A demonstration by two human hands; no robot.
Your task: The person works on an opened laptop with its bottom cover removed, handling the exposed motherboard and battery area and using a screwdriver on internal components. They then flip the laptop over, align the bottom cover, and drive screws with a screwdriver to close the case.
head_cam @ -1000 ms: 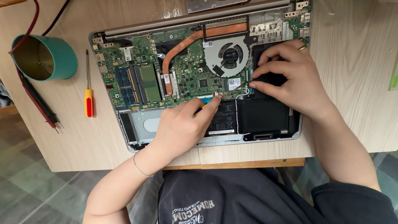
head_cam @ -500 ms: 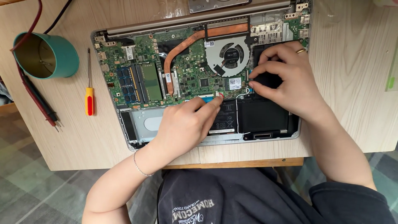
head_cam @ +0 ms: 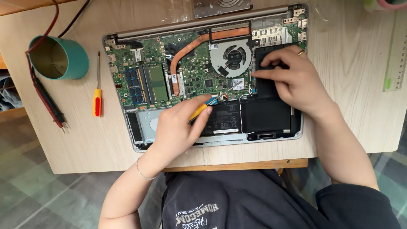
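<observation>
An opened laptop (head_cam: 140,140) lies bottom-up on a light wooden table, its green circuit board (head_cam: 190,74), copper heat pipe, round fan (head_cam: 231,59) and black battery (head_cam: 265,114) exposed. My left hand (head_cam: 176,129) grips a small screwdriver with a yellow and blue handle (head_cam: 202,108); its thin shaft reaches up and right to a spot on the board below the fan. My right hand (head_cam: 294,80) rests flat on the black part at the laptop's right side, fingertips pressing near the fan's edge.
A teal cup (head_cam: 57,57) stands at the far left with red and black probe leads (head_cam: 46,99) beside it. A second screwdriver with a red and yellow handle (head_cam: 97,99) lies left of the laptop. A green ruler (head_cam: 394,63) lies at the right edge.
My left hand has shifted slightly so the screwdriver's shaft shows more, pointing toward the board below the fan. My right hand stays on the black part.
</observation>
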